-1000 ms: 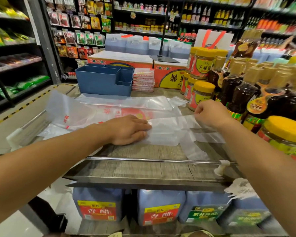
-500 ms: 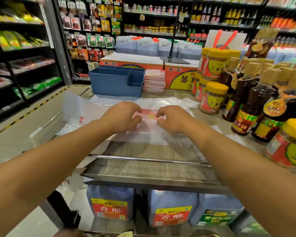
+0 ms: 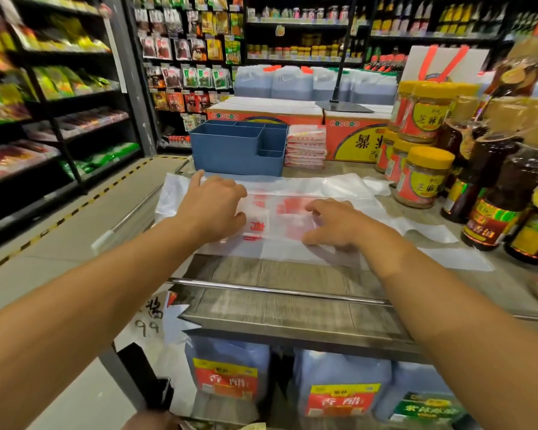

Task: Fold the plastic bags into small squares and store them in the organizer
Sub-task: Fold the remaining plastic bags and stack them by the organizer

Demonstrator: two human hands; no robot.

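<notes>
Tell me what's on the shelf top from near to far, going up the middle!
Metal rail → plastic bag under both hands → blue organizer → orange cartons → blue jugs.

Readable stuff: jugs point(image 3: 227, 378) at the bottom of the frame say 香醋 on red labels, the jar point(image 3: 423, 178) at right reads 芝麻, and a paper tag point(image 3: 151, 318) lower left has handwritten 99.
</notes>
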